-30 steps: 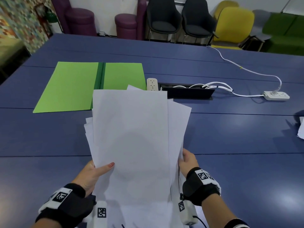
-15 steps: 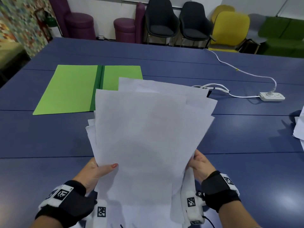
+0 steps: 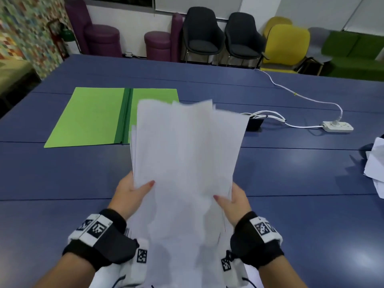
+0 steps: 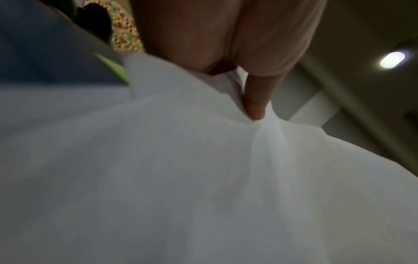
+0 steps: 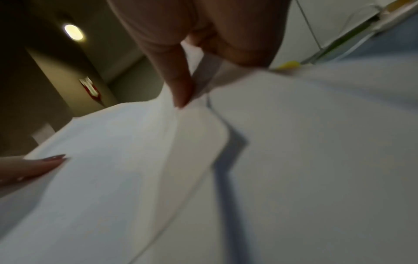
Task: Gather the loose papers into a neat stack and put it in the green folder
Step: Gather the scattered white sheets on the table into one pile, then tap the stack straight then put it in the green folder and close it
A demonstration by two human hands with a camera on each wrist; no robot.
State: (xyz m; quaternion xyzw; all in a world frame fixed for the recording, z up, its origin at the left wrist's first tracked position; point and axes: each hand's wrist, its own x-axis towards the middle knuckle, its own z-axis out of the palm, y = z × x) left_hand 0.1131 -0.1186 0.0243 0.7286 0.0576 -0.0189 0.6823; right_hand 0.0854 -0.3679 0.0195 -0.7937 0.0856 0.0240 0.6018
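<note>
I hold a loose bundle of white papers [image 3: 185,163] above the blue table, tilted up toward me, its far edges uneven. My left hand [image 3: 133,191] grips the bundle's left edge, thumb on top. My right hand [image 3: 232,199] grips the right edge, thumb on the top sheet. In the left wrist view my left hand's thumb [image 4: 255,103] presses into the papers [image 4: 181,160]. The right wrist view shows the thumb [image 5: 181,85] on the papers [image 5: 135,160], sheets fanned apart. The green folder [image 3: 91,117] lies open and flat on the table, far left; the papers hide part of its right flap.
A white power strip [image 3: 337,126] and its cable [image 3: 291,94] lie at the far right. A black cable box [image 3: 254,124] with white wires sits just behind the papers. More white sheets [image 3: 375,161] lie at the right edge. Chairs line the far wall.
My right hand came in from the outside and now holds the right edge with its thumb on top. The splayed sheets have drawn together and the bundle has risen and tilted up.
</note>
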